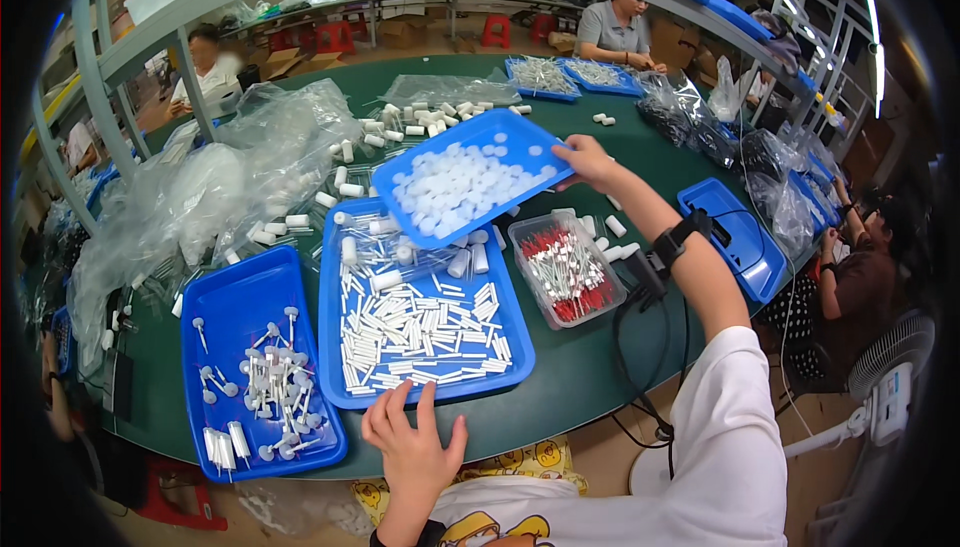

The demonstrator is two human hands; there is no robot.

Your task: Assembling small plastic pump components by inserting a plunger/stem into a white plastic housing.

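Blue tray (478,137) of white caps is gripped at its right corner by right hand (585,160), held tilted above the middle tray (425,387) of white tubes. Left hand (413,442) is laid flat, fingers spread, released, at tabletop (580,387) near edge.

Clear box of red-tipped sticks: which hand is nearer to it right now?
Right. The right hand grips the raised blue tray of white caps, just above the clear box. The left hand rests flat at the table's near edge, farther away.
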